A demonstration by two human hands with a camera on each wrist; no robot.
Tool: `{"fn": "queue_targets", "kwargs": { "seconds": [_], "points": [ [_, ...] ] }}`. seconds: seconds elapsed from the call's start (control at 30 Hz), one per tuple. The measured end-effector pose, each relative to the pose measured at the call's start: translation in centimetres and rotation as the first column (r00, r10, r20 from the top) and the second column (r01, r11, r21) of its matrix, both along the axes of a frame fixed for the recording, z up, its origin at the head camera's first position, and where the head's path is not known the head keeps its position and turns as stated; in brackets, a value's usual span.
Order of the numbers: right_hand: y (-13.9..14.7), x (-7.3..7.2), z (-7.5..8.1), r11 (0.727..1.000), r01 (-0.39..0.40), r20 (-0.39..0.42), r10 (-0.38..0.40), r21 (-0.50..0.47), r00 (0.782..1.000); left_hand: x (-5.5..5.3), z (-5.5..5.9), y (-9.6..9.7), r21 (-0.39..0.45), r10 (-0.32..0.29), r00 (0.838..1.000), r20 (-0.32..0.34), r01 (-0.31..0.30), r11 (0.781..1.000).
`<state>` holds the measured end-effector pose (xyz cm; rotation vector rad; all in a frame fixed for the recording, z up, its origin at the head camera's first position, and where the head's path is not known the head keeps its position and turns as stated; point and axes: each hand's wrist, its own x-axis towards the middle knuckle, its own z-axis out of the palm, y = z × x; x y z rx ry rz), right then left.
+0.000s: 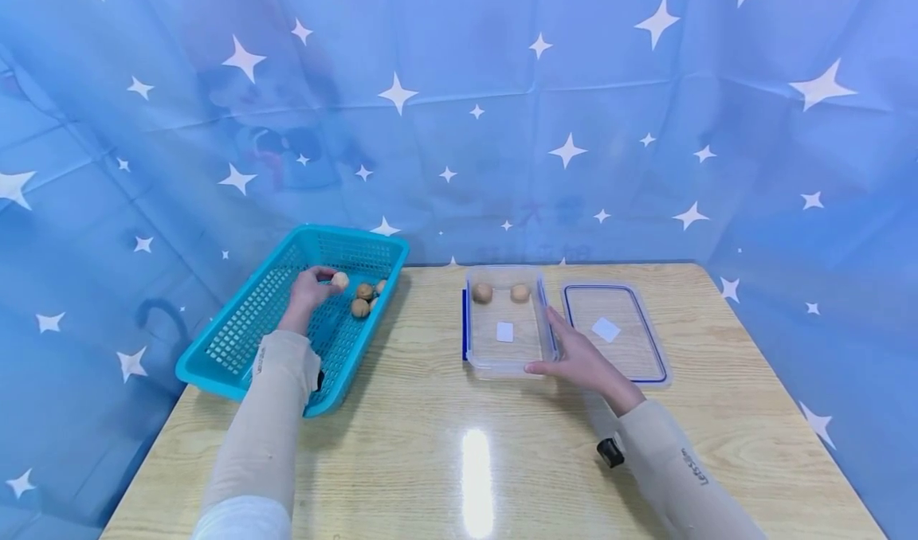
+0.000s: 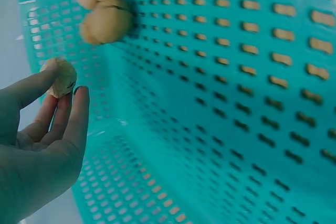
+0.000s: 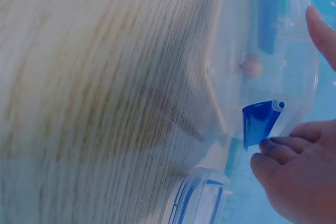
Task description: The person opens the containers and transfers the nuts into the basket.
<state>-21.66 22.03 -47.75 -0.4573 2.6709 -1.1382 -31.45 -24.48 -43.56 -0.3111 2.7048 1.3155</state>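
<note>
My left hand (image 1: pixel 308 291) pinches a walnut (image 1: pixel 340 280) between thumb and fingertips, above the floor of a teal plastic basket (image 1: pixel 337 241). Several other walnuts (image 1: pixel 360 308) lie in the basket, to the right of that hand. In the left wrist view the pinched walnut (image 2: pixel 62 78) shows at the fingertips. My right hand (image 1: pixel 577 358) holds a clear plastic box (image 1: pixel 502 363) at its near right corner, thumb at the front rim and fingers along the right side by a blue latch (image 3: pixel 260 123). Two walnuts (image 1: pixel 482 293) sit at the box's far end.
The box's clear lid (image 1: pixel 631 350), with a blue seal, lies on the wooden table (image 1: pixel 402 444) right of the box. A white square label (image 1: pixel 505 332) shows in the box. Behind the table hangs a blue curtain (image 1: pixel 473 150) with white stars.
</note>
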Motion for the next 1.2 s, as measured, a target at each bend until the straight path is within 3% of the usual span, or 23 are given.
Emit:
{"fn": "queue_targets", "kwargs": {
  "seconds": [0.23, 0.5, 0.7, 1.03, 1.2],
  "points": [
    [0.0, 0.1, 0.0, 1.0, 0.0, 0.003, 0.0, -0.011, 1.0, 0.2, -1.4, -0.4, -0.015, -0.031, 0.996, 0.078, 0.032, 0.999],
    [-0.1, 0.2, 0.0, 1.0, 0.006, 0.016, -0.006, -0.004, 1.0, -0.4, -2.7, -0.1, -0.042, -0.045, 0.994, 0.102, 0.05, 0.998],
    [0.0, 0.0, 0.0, 1.0, 0.006, 0.001, -0.006, 0.004, 1.0, -0.6, -2.6, 0.1, -0.001, -0.066, 0.99, 0.123, 0.067, 0.998],
    [0.0, 0.1, 0.0, 1.0, 0.011, -0.004, -0.01, 0.008, 1.0, -0.9, -2.7, 0.1, 0.013, -0.116, 0.988, 0.103, 0.115, 0.993],
    [0.0, 0.1, 0.0, 1.0, 0.016, 0.002, -0.016, 0.013, 1.0, -1.1, -2.1, 0.1, 0.051, -0.113, 0.989, 0.09, 0.109, 0.993]
  ]
}}
